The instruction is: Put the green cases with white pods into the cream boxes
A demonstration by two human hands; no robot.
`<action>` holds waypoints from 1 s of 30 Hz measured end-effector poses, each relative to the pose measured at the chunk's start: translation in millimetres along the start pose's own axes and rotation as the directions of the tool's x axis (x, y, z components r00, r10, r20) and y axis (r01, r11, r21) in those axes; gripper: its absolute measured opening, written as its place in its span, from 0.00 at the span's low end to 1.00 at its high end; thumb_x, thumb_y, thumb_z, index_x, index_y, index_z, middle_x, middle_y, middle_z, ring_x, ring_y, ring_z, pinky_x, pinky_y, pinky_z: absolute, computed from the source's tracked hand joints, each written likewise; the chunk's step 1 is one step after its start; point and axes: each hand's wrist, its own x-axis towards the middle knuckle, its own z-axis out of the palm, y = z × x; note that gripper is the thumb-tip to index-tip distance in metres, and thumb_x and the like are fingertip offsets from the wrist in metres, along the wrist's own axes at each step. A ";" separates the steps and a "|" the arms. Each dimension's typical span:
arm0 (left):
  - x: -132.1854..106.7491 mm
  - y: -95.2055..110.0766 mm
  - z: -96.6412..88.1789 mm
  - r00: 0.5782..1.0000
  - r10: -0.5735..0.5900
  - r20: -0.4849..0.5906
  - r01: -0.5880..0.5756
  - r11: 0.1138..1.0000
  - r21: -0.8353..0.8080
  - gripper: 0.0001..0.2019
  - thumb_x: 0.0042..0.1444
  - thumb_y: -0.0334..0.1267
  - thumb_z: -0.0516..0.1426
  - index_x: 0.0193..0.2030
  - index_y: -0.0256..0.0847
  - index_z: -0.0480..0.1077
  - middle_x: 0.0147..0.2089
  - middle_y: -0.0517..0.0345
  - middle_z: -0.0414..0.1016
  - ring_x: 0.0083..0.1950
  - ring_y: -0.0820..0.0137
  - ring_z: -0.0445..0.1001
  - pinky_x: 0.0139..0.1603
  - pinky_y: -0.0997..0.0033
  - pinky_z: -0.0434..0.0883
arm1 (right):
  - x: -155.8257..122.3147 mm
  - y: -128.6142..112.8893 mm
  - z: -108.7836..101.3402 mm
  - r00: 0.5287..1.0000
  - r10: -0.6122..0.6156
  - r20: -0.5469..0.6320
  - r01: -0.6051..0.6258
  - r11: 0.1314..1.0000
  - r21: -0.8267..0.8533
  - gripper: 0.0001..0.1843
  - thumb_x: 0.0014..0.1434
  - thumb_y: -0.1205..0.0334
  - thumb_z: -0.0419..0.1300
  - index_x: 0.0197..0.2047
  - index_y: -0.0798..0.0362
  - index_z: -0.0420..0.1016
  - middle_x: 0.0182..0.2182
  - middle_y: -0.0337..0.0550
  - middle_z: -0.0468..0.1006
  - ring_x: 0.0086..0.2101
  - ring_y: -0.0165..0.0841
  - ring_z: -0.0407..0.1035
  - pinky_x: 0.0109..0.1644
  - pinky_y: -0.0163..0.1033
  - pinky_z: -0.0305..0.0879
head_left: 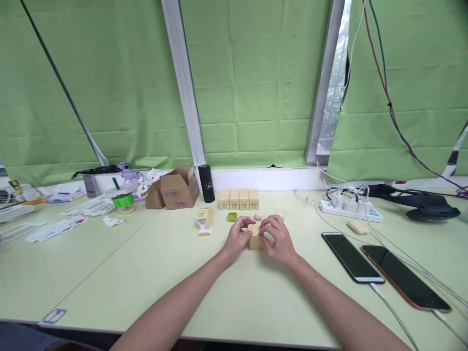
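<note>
A small tan cardboard box [256, 243] stands on the table between my hands. My left hand [237, 241] grips its left side, thumb and fingertips at the top edge. My right hand [278, 239] has its fingers bent onto the right side and top of the same box. Just beyond lie a small green tray-like piece [232, 217], a small pale pinkish rounded object [258, 215] and a clear round dish [281, 213], partly behind my right hand. An opened tan box [204, 221] with a green-framed window lies to the left. What the held box contains is hidden.
Several matching tan boxes [239, 200] stand in a row at the back, near a black bottle [206, 183] and a brown carton [180, 187]. A drink cup [124, 201] is further left. On the right are two phones [353, 257] with cables and a power strip [351, 210].
</note>
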 end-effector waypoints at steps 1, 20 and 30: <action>0.1 -0.5 -0.2 1.000 0.001 -0.001 -0.001 1.000 0.000 0.12 0.58 0.38 0.58 0.49 0.42 0.71 0.55 0.49 0.76 0.58 0.59 0.72 0.56 0.61 0.65 | 0.2 0.5 -0.5 1.000 0.013 0.009 -0.013 1.000 -0.008 0.12 0.57 0.75 0.59 0.39 0.48 0.72 0.43 0.46 0.75 0.47 0.44 0.66 0.48 0.51 0.68; 7.1 -16.1 -1.2 0.983 -0.108 -0.146 0.102 0.993 -0.051 0.11 0.61 0.39 0.55 0.49 0.42 0.70 0.45 0.52 0.79 0.51 0.62 0.76 0.52 0.63 0.69 | -2.6 18.3 -2.4 0.955 0.293 0.045 -0.282 0.945 -0.167 0.26 0.58 0.71 0.56 0.59 0.47 0.67 0.53 0.49 0.74 0.48 0.43 0.71 0.45 0.46 0.71; 9.7 -23.2 -7.7 0.941 -0.210 -0.266 0.250 0.959 0.129 0.07 0.57 0.31 0.55 0.42 0.42 0.70 0.36 0.56 0.79 0.41 0.65 0.78 0.47 0.65 0.71 | -23.3 61.0 11.4 0.826 0.550 0.124 -0.509 0.822 -0.256 0.22 0.50 0.79 0.57 0.46 0.48 0.74 0.34 0.40 0.80 0.34 0.35 0.75 0.33 0.35 0.61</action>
